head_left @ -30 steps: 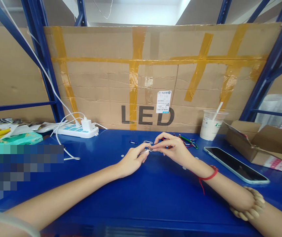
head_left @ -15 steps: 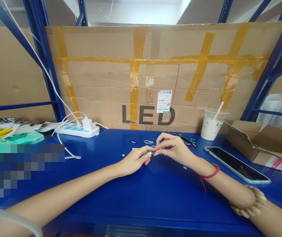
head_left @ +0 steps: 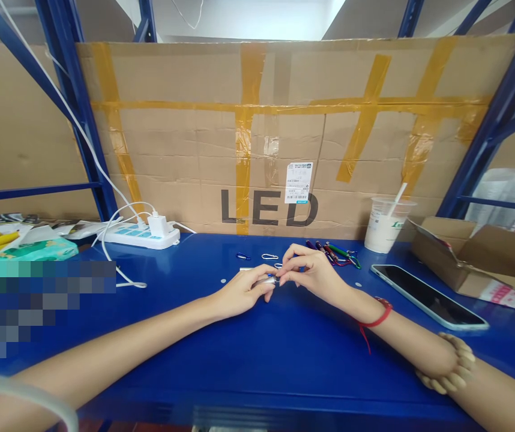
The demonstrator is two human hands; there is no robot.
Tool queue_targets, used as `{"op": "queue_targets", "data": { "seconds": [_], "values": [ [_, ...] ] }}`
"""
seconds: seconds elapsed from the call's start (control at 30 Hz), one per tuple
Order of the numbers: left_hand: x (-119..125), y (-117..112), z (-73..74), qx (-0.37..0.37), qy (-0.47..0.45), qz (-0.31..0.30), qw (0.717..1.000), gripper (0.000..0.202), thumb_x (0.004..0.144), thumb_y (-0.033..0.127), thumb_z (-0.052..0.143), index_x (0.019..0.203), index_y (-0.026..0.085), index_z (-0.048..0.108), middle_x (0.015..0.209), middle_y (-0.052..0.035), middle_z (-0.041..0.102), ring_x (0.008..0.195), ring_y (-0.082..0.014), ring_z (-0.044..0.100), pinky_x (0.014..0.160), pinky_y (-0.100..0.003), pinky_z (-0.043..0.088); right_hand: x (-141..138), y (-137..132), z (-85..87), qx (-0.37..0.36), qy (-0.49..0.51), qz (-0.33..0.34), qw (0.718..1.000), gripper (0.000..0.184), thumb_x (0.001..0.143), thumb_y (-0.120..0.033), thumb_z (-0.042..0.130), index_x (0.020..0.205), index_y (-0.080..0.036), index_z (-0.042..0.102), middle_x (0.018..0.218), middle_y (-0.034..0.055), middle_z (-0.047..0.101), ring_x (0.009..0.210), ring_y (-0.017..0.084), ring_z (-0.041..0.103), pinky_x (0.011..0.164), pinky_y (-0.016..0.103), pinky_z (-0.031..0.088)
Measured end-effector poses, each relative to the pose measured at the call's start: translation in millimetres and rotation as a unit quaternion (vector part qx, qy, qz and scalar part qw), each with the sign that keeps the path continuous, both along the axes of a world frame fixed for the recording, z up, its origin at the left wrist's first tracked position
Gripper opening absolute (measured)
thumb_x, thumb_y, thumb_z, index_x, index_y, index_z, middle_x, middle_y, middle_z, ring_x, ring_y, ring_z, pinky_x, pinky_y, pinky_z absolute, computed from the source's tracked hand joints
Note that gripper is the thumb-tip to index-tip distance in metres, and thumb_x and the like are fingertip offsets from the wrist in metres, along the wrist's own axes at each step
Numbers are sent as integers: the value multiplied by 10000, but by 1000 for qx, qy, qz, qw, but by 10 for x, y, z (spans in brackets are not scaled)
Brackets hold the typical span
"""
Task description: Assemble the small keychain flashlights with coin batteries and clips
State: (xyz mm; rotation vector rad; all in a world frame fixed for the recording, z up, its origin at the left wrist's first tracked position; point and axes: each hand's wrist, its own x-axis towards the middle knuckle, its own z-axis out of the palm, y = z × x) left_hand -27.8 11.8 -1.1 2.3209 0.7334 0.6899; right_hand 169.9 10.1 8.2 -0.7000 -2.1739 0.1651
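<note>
Silvery metal cylinder [head_left: 265, 281] sits gripped in the left hand [head_left: 238, 291], the right hand [head_left: 312, 275] pinching its right end; handling seems unfinished; an oval silver metal clip [head_left: 269, 257] lies loose beyond.

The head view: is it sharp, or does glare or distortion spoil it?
Head view: black LED letters read clearly; amber tape glints; blue uprights lean outward, likely wide-angle distortion; a pixelated patch sits at lower left; the silvery piece in the left fingers is too small for detail.
</note>
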Motion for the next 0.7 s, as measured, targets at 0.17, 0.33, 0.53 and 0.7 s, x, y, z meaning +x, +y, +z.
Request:
{"op": "queue_targets", "data": {
  "seconds": [0.17, 0.33, 0.53, 0.7],
  "values": [
    [14, -45, 40, 18, -5, 13, 1000, 251, 891, 239, 351, 1047, 157, 529, 665, 22, 567, 646, -113, 499, 670, -216, 389, -47, -36, 7, 61, 0, -19, 998, 175, 817, -254, 573, 717, -177, 693, 762, 38, 547, 661, 115, 537, 597, 257, 460],
    [24, -57, 49, 43, 2, 23, 999, 276, 891, 230, 341, 954, 152, 599, 677, 12, 586, 646, -113, 504, 697, -212, 396, -117, -72, 16, 9, 21, -66, 998, 203, 778, -299, 611, 651, -158, 685, 679, 37, 548, 583, 107, 511, 499, 234, 437],
    [24, -39, 13, 69, -1, 40, 997, 327, 877, 200, 359, 1129, 177, 566, 677, 16, 589, 638, -114, 513, 663, -199, 397, -171, -111, 37, -145, 60, -107, 982, 313, 708, -427, 646, 602, -134, 683, 659, 22, 507, 442, 63, 462, 349, 207, 415],
    [33, -45, 35, 52, -2, 59, 997, 287, 883, 232, 357, 1038, 161, 589, 685, 15, 591, 602, -104, 496, 625, -195, 387, -164, -92, 46, -251, 87, -116, 957, 375, 642, -496, 673, 655, -122, 687, 742, 28, 508, 376, 39, 443, 228, 183, 380]
  ]
}}
